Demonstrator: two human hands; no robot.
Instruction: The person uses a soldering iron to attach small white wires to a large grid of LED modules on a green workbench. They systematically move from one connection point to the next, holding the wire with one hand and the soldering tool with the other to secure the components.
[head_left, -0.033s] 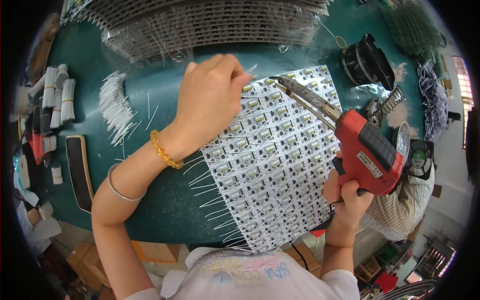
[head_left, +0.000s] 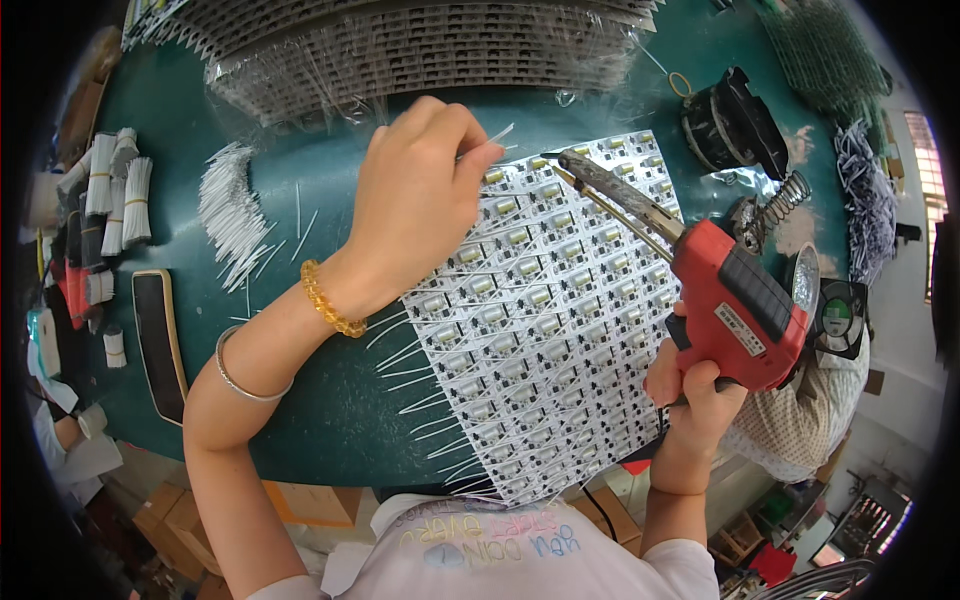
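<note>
A white circuit board panel (head_left: pixel 556 345) lies on the green table, with rows of small components. Thin white wires cross it and stick out past its left edge. My left hand (head_left: pixel 420 200) is above the panel's far left corner, thumb and finger pinched on short white wires (head_left: pixel 503 133) whose ends poke out to the right. In my right hand (head_left: pixel 697 398) is a red soldering gun (head_left: pixel 735 305), held by its grip. The gun's tip is over the panel's far edge, a little right of my left fingertips; whether it touches a component I cannot tell.
Loose white wires (head_left: pixel 232 215) lie in a heap at left, beside bundled wires (head_left: pixel 136 200) and a phone (head_left: pixel 160 345). Stacked panels (head_left: pixel 430 60) in clear film stand at the back. At right are a black container (head_left: pixel 725 125), a coiled spring holder (head_left: pixel 780 205) and a small fan (head_left: pixel 842 318).
My left hand's fingers have shifted slightly, and the white wire ends beyond them sit a little higher. The right hand and the soldering gun look almost unmoved.
</note>
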